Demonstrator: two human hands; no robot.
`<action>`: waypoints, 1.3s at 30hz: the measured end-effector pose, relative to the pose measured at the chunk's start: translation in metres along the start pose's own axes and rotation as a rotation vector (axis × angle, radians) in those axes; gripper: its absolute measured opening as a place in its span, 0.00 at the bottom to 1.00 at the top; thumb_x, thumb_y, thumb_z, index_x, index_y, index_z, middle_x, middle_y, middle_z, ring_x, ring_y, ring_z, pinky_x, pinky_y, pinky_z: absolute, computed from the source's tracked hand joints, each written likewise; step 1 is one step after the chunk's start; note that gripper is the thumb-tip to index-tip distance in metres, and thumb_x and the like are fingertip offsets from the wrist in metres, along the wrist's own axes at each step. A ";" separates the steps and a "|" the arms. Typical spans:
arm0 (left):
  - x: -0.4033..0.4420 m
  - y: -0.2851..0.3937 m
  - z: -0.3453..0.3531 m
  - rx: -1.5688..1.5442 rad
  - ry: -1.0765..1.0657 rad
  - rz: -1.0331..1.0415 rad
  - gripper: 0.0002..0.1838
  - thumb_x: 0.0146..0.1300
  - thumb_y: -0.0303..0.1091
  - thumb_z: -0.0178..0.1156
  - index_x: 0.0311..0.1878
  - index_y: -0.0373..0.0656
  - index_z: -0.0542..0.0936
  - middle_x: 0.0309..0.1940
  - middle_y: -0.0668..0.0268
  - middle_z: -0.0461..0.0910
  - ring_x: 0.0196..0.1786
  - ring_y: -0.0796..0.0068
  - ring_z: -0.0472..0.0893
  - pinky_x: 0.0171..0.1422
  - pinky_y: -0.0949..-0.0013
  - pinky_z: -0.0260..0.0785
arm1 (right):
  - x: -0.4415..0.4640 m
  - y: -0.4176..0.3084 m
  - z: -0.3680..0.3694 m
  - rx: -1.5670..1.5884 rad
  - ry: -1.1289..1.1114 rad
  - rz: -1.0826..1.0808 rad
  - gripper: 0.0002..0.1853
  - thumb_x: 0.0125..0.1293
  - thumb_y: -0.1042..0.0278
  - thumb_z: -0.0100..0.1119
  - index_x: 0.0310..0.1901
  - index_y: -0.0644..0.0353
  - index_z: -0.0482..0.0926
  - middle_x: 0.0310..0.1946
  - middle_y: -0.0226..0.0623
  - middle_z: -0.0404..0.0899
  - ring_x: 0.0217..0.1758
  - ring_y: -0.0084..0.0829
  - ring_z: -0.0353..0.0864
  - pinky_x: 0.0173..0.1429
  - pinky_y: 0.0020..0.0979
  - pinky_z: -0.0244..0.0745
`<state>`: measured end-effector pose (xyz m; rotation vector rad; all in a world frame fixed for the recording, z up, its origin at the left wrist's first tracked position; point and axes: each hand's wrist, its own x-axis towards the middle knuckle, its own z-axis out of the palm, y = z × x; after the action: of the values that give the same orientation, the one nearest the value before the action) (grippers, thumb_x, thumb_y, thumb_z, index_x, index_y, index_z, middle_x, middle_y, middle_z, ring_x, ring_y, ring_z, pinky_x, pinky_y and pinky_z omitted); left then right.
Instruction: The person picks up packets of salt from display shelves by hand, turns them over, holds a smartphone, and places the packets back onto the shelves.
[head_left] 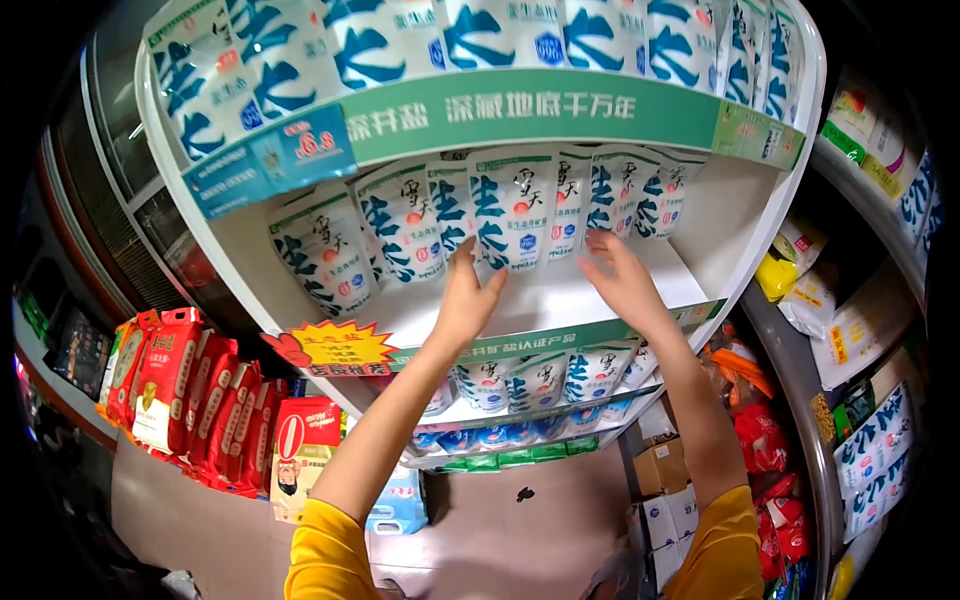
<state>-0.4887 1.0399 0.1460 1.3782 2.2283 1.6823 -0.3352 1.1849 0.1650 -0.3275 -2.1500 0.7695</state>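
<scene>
White salt bags with blue-green lettering stand upright in a row on the middle shelf (545,300) of a white display rack. My left hand (468,298) reaches in at the lower left of the central salt bag (512,205), thumb and fingers apart. Whether its fingertips touch that bag I cannot tell. On the other side my right hand (622,275) is raised with fingers spread, just in front of a salt bag (606,190) right of centre. Neither hand holds anything. Another salt bag (322,250) leans at the shelf's left end.
A green sign strip (540,105) crosses above the hands, with more bags over it. Below are a yellow star-shaped sign (335,345) and lower shelves of bags. Red sacks (170,375) stand at left. Cardboard boxes (662,465) and a side shelf edge (825,470) lie right.
</scene>
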 end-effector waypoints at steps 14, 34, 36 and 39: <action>0.035 -0.004 0.005 -0.113 0.078 -0.075 0.38 0.45 0.31 0.62 0.57 0.31 0.53 0.53 0.47 0.60 0.56 0.56 0.63 0.56 0.65 0.58 | 0.054 0.043 0.045 0.176 -0.005 0.175 0.32 0.46 0.65 0.63 0.52 0.70 0.61 0.46 0.49 0.69 0.50 0.36 0.70 0.48 0.30 0.68; 0.026 0.008 0.005 -0.104 -0.019 -0.101 0.27 0.38 0.31 0.67 0.43 0.32 0.69 0.38 0.56 0.75 0.41 0.68 0.75 0.47 0.71 0.65 | 0.036 0.018 0.042 0.099 -0.220 0.079 0.23 0.39 0.58 0.66 0.37 0.63 0.77 0.32 0.46 0.78 0.38 0.42 0.77 0.42 0.33 0.71; 0.028 -0.010 0.009 0.019 0.034 -0.026 0.27 0.39 0.31 0.67 0.43 0.31 0.68 0.36 0.57 0.75 0.41 0.68 0.75 0.46 0.70 0.66 | 0.031 0.020 0.042 0.132 -0.176 0.003 0.20 0.43 0.67 0.64 0.40 0.66 0.75 0.36 0.42 0.78 0.39 0.30 0.76 0.44 0.28 0.69; 0.018 0.001 0.004 0.014 0.076 0.084 0.21 0.44 0.34 0.65 0.37 0.30 0.71 0.32 0.56 0.76 0.32 0.71 0.73 0.35 0.71 0.66 | 0.025 0.019 0.037 0.102 -0.190 0.054 0.14 0.47 0.70 0.61 0.37 0.62 0.78 0.36 0.38 0.79 0.39 0.27 0.76 0.44 0.27 0.69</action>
<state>-0.4970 1.0548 0.1530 1.4540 2.2565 1.7778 -0.3801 1.1964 0.1501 -0.2692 -2.2758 0.9714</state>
